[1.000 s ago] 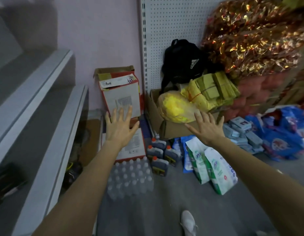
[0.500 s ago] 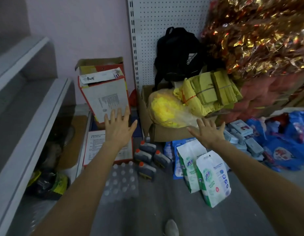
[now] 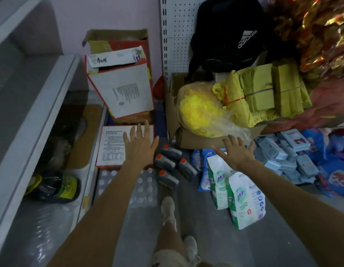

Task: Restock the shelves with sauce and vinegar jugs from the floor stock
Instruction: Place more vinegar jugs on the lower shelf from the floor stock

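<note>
Several dark sauce jugs (image 3: 172,166) with orange caps lie on the grey floor between my two outstretched arms. My left hand (image 3: 139,144) hovers above and just left of them, fingers spread and straight, holding nothing. My right hand (image 3: 235,151) is stretched out to the right of the jugs, fingers also spread, empty, over the white and green bags. The white shelves (image 3: 38,105) run along the left side.
A shrink-wrapped pack of small bottles (image 3: 140,187) lies left of the jugs. Red and white cartons (image 3: 125,93) stand behind. A cardboard box (image 3: 198,139) with yellow bags, white-green bags (image 3: 242,197), blue packs (image 3: 294,153) and a black backpack (image 3: 229,35) crowd the right.
The view has tilted down and moved closer to the floor stock. Both hands have come nearer to the jugs and stay spread and empty. My legs and shoes are now in view.
</note>
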